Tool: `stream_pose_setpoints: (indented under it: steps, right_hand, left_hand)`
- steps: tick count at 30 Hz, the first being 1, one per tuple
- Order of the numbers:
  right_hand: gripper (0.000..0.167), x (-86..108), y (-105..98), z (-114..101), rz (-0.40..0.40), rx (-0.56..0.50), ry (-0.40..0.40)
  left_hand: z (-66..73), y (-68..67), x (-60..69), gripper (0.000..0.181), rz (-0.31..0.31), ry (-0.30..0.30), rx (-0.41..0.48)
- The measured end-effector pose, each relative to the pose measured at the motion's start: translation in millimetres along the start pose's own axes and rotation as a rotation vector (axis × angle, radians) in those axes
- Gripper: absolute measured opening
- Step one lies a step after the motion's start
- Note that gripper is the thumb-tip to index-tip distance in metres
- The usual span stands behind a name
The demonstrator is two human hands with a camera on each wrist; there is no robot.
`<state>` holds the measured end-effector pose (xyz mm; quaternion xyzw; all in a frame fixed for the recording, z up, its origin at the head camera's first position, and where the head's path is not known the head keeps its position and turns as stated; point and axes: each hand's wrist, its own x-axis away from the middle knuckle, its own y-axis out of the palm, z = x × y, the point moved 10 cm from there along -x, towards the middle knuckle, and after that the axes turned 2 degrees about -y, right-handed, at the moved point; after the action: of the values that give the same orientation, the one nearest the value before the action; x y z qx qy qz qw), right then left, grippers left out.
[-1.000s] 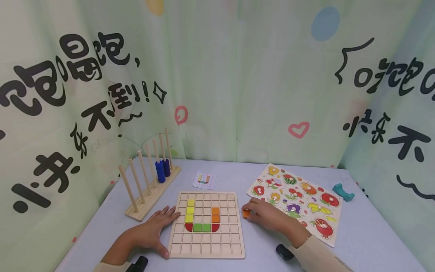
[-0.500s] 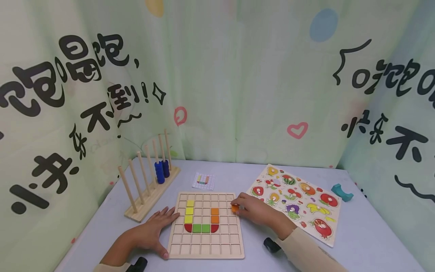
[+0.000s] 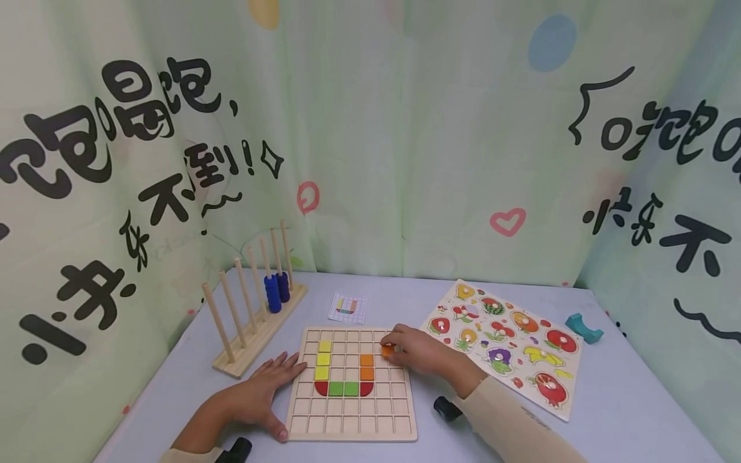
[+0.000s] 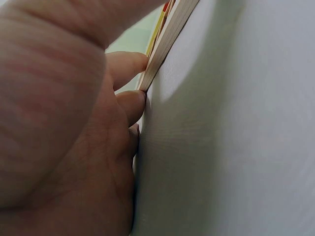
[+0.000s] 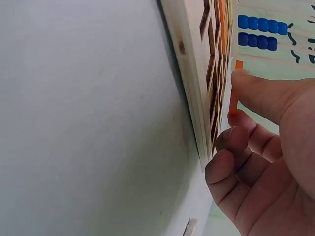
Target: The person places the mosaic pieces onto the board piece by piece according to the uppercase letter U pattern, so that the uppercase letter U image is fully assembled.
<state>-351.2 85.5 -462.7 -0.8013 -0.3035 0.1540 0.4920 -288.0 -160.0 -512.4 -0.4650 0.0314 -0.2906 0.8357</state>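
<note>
A wooden grid board (image 3: 351,415) lies flat, with yellow tiles (image 3: 322,359), green tiles (image 3: 343,388), dark red rounded corner tiles (image 3: 366,388) and two orange tiles (image 3: 367,367) set in its cells as a U. My right hand (image 3: 425,352) pinches a loose orange tile (image 5: 234,101) between thumb and forefinger, just above the board's upper right part. Along the board's left edge my left hand (image 3: 260,393) rests with spread fingers. Its fingertips touch the edge in the left wrist view, where the thumb (image 4: 49,98) fills much of the picture.
A small pattern card (image 3: 348,308) lies behind the board. To the left stands a wooden peg rack (image 3: 246,347) with blue beads (image 3: 273,294). On the right are a fruit puzzle board (image 3: 509,341) and a teal curved block (image 3: 585,328). Curtains surround the table.
My right hand has moved left with the orange tile, from beside the board's right edge to over its upper right cells. The left hand stays in place.
</note>
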Motion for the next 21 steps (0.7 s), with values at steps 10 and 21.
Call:
stream_pose_setpoints:
  steps: [10, 21]
  right_hand:
    - [0.031, -16.0, 3.7, -5.8, -0.018, 0.053, -0.007]
    - [0.028, -26.5, 7.6, -7.7, -0.034, 0.092, -0.015]
  left_hand:
    - [0.5, -0.1, 0.0, 0.122, 0.004, -0.006, -0.007]
    - [-0.7, 0.5, -1.1, 0.122, 0.002, -0.018, 0.003]
